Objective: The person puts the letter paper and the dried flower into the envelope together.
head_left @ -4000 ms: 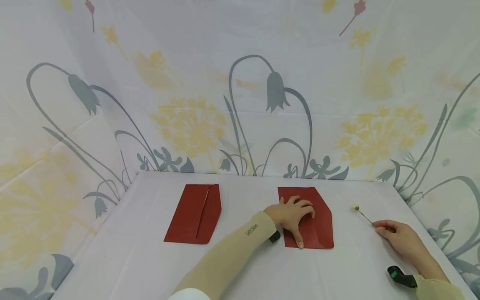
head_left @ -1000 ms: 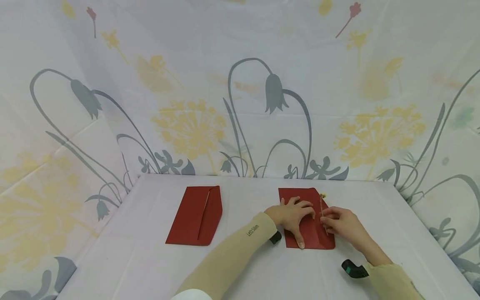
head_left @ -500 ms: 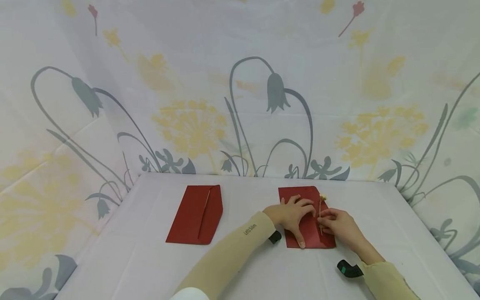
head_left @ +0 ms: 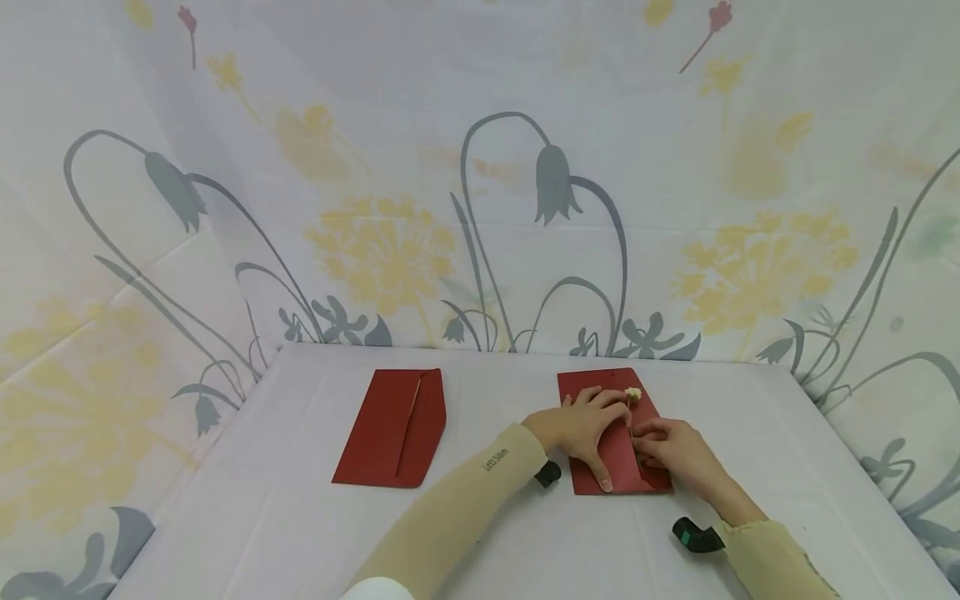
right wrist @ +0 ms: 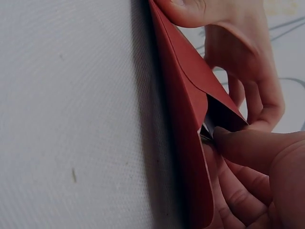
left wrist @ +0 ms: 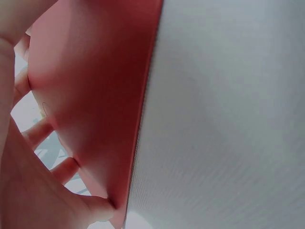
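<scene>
A red envelope lies on the white table, its flap unfolded toward the right. My left hand rests on it with spread fingers, fingertips pressing its front, as the left wrist view also shows on the red paper. My right hand pinches the thin stem of a small dried flower at the envelope's mouth. The pale yellow flower head shows beside the left fingertips; most of the stem is hidden. In the right wrist view the pocket opening gapes, and the right thumb is right at it.
A second red envelope lies to the left on the table, its flap side also to the right. Black wrist-worn devices sit at both wrists, the right one in plain sight. A flower-printed cloth hangs behind.
My right hand has carried the flower leftward from the table's right side onto the envelope, and its stem has moved to the pocket's mouth. The left hand has stayed on the envelope.
</scene>
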{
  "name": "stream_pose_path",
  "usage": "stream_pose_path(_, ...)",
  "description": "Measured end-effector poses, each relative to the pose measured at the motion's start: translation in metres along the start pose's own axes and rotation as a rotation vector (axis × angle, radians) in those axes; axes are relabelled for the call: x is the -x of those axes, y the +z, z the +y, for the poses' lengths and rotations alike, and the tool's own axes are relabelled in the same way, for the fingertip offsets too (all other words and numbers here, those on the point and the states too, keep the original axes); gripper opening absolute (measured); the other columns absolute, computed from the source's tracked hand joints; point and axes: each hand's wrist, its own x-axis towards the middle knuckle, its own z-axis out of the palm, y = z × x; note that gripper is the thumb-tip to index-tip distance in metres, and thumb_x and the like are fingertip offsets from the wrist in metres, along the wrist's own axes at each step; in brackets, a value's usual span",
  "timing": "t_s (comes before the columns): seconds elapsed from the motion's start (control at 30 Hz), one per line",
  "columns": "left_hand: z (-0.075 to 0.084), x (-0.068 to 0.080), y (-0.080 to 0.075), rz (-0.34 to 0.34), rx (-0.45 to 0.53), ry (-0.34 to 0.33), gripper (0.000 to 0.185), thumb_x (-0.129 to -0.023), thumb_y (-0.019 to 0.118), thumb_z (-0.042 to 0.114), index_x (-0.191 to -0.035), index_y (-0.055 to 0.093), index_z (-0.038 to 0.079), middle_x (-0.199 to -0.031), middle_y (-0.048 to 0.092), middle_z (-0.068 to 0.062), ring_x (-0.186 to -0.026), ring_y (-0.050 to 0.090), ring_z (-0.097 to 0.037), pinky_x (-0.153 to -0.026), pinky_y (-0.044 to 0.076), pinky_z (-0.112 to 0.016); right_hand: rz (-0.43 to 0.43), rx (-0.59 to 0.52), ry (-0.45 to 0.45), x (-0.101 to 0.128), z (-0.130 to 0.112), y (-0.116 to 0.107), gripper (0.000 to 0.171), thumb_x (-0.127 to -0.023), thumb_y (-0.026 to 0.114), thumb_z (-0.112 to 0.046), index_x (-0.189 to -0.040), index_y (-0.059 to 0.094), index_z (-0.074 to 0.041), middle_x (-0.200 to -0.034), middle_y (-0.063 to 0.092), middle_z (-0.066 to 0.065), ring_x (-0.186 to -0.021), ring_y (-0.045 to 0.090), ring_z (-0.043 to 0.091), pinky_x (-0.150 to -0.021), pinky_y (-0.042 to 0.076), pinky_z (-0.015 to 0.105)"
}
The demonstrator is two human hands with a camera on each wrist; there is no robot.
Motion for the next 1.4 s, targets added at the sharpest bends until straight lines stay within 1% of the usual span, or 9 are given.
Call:
stream_pose_path(0.33, 0.001, 0.002, 0.000, 0.020, -0.023, 0.001, 0.088, -0.059, 0.087, 0.065, -0.128, 0.041, 0.036, -0.162, 0.008, 0.015, -0.150, 0.007, -0.022, -0.113, 0.025, -0.057, -0.034, 0.025, -0.044, -0.001, -0.001, 0.002, 0.026, -0.093, 0.068, -0.013, -0.110, 0.067, 0.007, -0.090, 0.071, 0.009, -0.076, 0.067, 0.019, -0.066, 0.055, 0.029)
stream_pose_path(0.57, 0.001, 0.003, 0.000, 0.014, -0.032, -0.004, 0.088, -0.060, 0.087, 0.065, -0.129, 0.040, 0.036, -0.162, 0.007, 0.014, -0.150, 0.005, -0.022, -0.113, 0.025, -0.056, -0.016, 0.008, -0.060, -0.003, 0.001, 0.002, 0.031, -0.092, 0.069, -0.014, -0.113, 0.066, 0.008, -0.085, 0.071, 0.008, -0.075, 0.066, 0.020, -0.065, 0.055, 0.028)
stream_pose_path(0.67, 0.000, 0.004, -0.001, 0.018, -0.032, 0.000, 0.088, -0.060, 0.086, 0.066, -0.129, 0.041, 0.036, -0.162, 0.007, 0.014, -0.150, 0.006, -0.022, -0.113, 0.026, -0.056, -0.001, -0.002, -0.055, -0.002, 0.000, 0.001, 0.032, -0.093, 0.068, -0.014, -0.115, 0.065, 0.009, -0.087, 0.071, 0.009, -0.076, 0.067, 0.019, -0.066, 0.055, 0.028)
stream_pose_path(0.87, 0.000, 0.004, 0.000, 0.021, -0.010, -0.005, 0.086, -0.060, 0.086, 0.066, -0.127, 0.041, 0.036, -0.162, 0.005, 0.015, -0.150, 0.006, -0.022, -0.114, 0.024, -0.056, 0.017, -0.064, -0.056, 0.000, 0.002, 0.000, 0.037, -0.095, 0.069, -0.017, -0.121, 0.062, 0.009, -0.095, 0.072, 0.011, -0.076, 0.068, 0.016, -0.068, 0.056, 0.026)
stream_pose_path(0.97, 0.000, 0.004, 0.001, 0.017, -0.016, -0.014, 0.086, -0.061, 0.086, 0.066, -0.128, 0.040, 0.036, -0.163, 0.004, 0.014, -0.150, 0.006, -0.021, -0.114, 0.024, -0.056, -0.007, -0.063, -0.058, 0.001, 0.003, -0.001, 0.037, -0.095, 0.068, -0.017, -0.121, 0.062, 0.009, -0.093, 0.072, 0.010, -0.075, 0.066, 0.015, -0.067, 0.055, 0.026)
stream_pose_path(1.1, 0.000, 0.003, 0.001, 0.013, -0.023, -0.018, 0.086, -0.061, 0.086, 0.065, -0.129, 0.040, 0.036, -0.164, 0.004, 0.011, -0.149, 0.007, -0.021, -0.114, 0.025, -0.056, -0.066, -0.037, -0.079, 0.001, 0.004, -0.004, 0.033, -0.095, 0.067, -0.015, -0.118, 0.064, 0.007, -0.081, 0.067, 0.007, -0.072, 0.061, 0.017, -0.065, 0.052, 0.027)
stream_pose_path(1.2, 0.001, 0.004, 0.000, 0.013, -0.020, -0.015, 0.086, -0.061, 0.086, 0.065, -0.128, 0.040, 0.035, -0.164, 0.005, 0.010, -0.149, 0.008, -0.021, -0.113, 0.025, -0.057, -0.116, -0.026, -0.097, 0.001, 0.004, -0.008, 0.030, -0.094, 0.066, -0.014, -0.116, 0.065, 0.007, -0.077, 0.063, 0.006, -0.071, 0.059, 0.019, -0.064, 0.049, 0.029)
stream_pose_path(1.27, 0.001, 0.005, -0.001, 0.011, -0.018, -0.013, 0.086, -0.061, 0.086, 0.064, -0.128, 0.041, 0.035, -0.164, 0.005, 0.009, -0.149, 0.009, -0.021, -0.113, 0.025, -0.057, -0.147, -0.017, -0.099, 0.002, 0.005, -0.011, 0.028, -0.094, 0.066, -0.014, -0.114, 0.066, 0.006, -0.077, 0.063, 0.006, -0.071, 0.059, 0.019, -0.065, 0.049, 0.029)
stream_pose_path(1.4, 0.003, 0.006, -0.003, 0.006, -0.006, -0.014, 0.084, -0.062, 0.087, 0.063, -0.127, 0.040, 0.035, -0.164, 0.005, 0.009, -0.149, 0.008, -0.020, -0.114, 0.024, -0.056, -0.219, -0.023, -0.112, 0.003, 0.006, -0.021, 0.027, -0.095, 0.064, -0.013, -0.113, 0.065, 0.007, -0.086, 0.067, 0.008, -0.074, 0.062, 0.021, -0.066, 0.052, 0.030)
